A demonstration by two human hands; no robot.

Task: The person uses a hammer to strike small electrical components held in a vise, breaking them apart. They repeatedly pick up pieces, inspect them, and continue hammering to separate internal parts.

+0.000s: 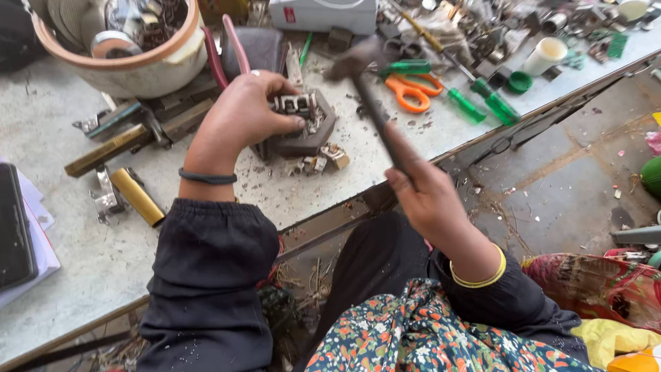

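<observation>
one bowl [148, 72] holds metal scrap [148, 21]; hammer [368, 89] raised.

Even, soft daylight, bright overall, no harsh glare. Faint shadows under the left hand [251, 114] on the pale table [82, 241]. Hammer [365, 76] head motion-blurred; right hand [430, 196] slightly soft. Mild wide-angle bending at edges. Foreground sleeves sharp.

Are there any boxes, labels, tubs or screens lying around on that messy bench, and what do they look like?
White box: far edge of the bench, rectangular, with a small red label.
Dark flat device: left edge, black slab lying on white papers; whether it is a screen is unclear.
White cup: far right, small cylinder.
Green cap: beside the cup, round.
</observation>
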